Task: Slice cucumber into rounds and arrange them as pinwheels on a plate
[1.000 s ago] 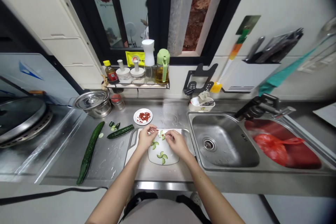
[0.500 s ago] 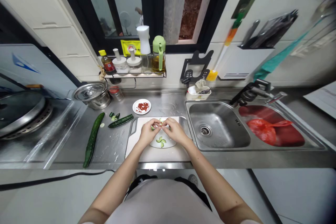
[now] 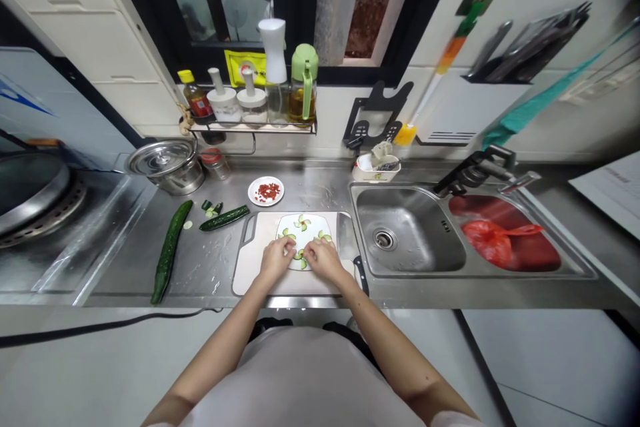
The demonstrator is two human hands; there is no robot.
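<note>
A white plate (image 3: 319,225) rests on a pale cutting board (image 3: 250,265). Thin cucumber slices (image 3: 302,223) lie on it in small fan-shaped groups, the far one with a red speck at its centre. My left hand (image 3: 277,260) is over the plate's left side, fingers curled together; what is between them, if anything, is hidden. From the right, my right hand (image 3: 324,260) reaches the near group of slices with its thumb and fingertips pinched. Anything in that pinch is too small to make out. Beyond the board stands a small white dish (image 3: 253,193) of red pieces (image 3: 269,193).
A black-handled knife (image 3: 361,275) lies at the board's right edge. To the left are a whole cucumber (image 3: 171,250), a cut cucumber (image 3: 225,218) and offcuts (image 3: 212,209). A lidded steel pot (image 3: 177,173) stands behind them. The sink (image 3: 415,260) is at right, with a red bag (image 3: 487,242).
My hands have separated and come down from the plate's far part to its near slices. The far group of slices and the knife handle now show. The camera view has shifted slightly.
</note>
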